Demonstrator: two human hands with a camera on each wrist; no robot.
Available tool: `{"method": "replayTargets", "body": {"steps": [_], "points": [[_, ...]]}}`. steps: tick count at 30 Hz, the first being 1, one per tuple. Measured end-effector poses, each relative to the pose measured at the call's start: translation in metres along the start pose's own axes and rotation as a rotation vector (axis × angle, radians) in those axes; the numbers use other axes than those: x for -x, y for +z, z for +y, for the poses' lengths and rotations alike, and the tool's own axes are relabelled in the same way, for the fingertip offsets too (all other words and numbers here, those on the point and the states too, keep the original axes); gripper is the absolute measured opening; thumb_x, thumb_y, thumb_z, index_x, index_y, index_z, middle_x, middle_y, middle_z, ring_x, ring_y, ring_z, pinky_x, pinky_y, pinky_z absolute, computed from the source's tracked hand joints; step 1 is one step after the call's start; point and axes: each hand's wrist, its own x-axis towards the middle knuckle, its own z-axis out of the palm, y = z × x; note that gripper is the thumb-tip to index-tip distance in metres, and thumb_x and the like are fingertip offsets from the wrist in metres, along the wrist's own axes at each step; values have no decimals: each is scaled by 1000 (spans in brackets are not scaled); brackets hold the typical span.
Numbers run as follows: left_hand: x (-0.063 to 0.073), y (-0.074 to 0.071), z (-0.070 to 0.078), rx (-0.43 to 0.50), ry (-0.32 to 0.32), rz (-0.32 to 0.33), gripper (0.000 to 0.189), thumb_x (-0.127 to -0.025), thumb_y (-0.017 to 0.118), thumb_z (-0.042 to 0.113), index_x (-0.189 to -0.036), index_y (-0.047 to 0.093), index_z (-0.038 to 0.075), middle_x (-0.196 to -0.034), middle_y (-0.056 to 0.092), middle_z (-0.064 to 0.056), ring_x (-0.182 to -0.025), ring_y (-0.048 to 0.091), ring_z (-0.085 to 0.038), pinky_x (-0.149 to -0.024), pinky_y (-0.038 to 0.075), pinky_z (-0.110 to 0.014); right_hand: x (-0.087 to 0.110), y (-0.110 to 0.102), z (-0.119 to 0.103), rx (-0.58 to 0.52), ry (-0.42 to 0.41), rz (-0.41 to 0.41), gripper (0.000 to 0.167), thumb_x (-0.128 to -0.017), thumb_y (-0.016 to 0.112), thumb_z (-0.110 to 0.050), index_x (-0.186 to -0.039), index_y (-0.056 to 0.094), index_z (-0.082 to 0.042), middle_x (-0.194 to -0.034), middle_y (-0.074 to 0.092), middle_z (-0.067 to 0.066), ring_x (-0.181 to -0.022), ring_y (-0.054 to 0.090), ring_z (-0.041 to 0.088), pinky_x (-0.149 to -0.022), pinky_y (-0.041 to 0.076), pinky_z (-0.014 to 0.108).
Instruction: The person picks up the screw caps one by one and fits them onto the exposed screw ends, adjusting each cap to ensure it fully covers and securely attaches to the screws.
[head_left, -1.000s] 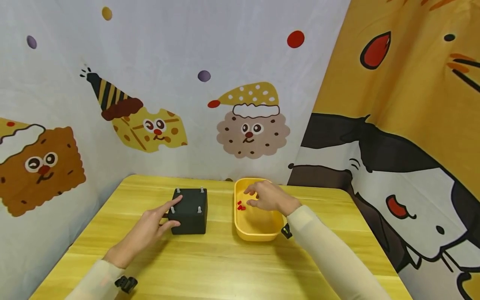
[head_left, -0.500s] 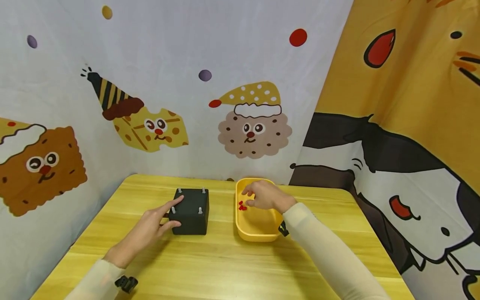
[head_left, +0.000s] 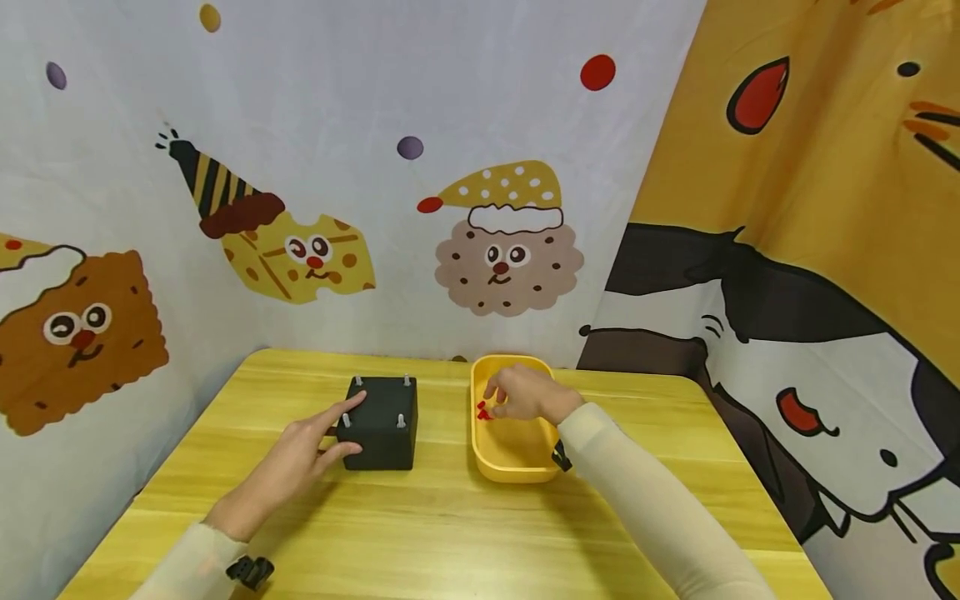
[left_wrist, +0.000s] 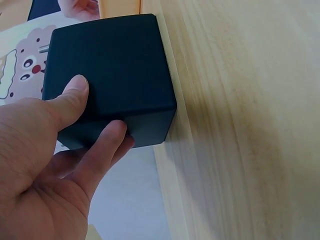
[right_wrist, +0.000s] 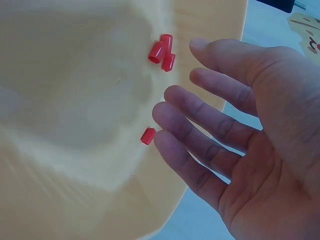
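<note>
My left hand holds the black box at its left side, the index finger lying along the top. In the left wrist view, the thumb presses one face of the box and other fingers lie on the adjoining face. Short pale metal posts stand at the top corners. My right hand hovers inside the yellow tray, holding nothing. Several small red hollow caps lie on the tray's floor. Thumb and index tips are close to a cluster of caps; a lone cap lies beside another fingertip.
Box and tray stand apart on a wood-grain table, the tray to the right near the back edge. Behind the table hangs a white printed cloth; a mostly orange printed cloth hangs at the right.
My right hand has sunk slightly lower and a little left in the tray, its thumb and index nearer the red caps. The left hand and the box have stayed put.
</note>
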Motion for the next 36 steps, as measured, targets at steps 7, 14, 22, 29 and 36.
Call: {"method": "replayTargets", "body": {"steps": [7, 14, 22, 29, 36], "points": [[2, 1, -3, 41, 17, 16, 78, -105, 87, 21, -175, 54, 13, -132, 84, -29, -88, 85, -31, -62, 49, -21, -6, 3, 0, -32, 17, -13, 30, -104, 91, -22, -131, 87, -11, -114, 88, 7, -108, 80, 25, -103, 67, 49], [4, 10, -18, 81, 86, 80, 78, -107, 86, 32, -177, 53, 20, -123, 86, -26, -85, 83, -19, -60, 45, -21, -16, 8, -3, -36, -8, -34, 22, -102, 92, -18, -123, 89, -12, -108, 88, 4, -100, 79, 19, -100, 68, 45], [3, -1, 2, 23, -25, 4, 77, -104, 87, 20, -173, 56, 9, -119, 88, -17, -74, 74, -9, -65, 49, -22, -22, 12, -7, -6, -15, -43, 13, -101, 92, -12, -113, 89, -11, -105, 87, 4, -96, 77, 17, -95, 69, 40], [3, -2, 3, 30, -24, 3, 77, -104, 87, 16, -174, 54, 7, -125, 86, -26, -54, 41, 7, -63, 47, -21, -31, 13, -2, -11, -16, -63, 8, -98, 95, -12, -101, 89, -16, -99, 84, -1, -89, 74, 14, -89, 67, 36], [3, -2, 4, 12, -22, -1, 78, -104, 87, 17, -174, 54, 8, -128, 86, -25, -85, 83, -21, -67, 51, -22, -53, 34, 21, -15, -54, -67, 14, -95, 97, -16, -92, 88, -26, -91, 84, -10, -83, 72, 8, -80, 64, 27]]}}
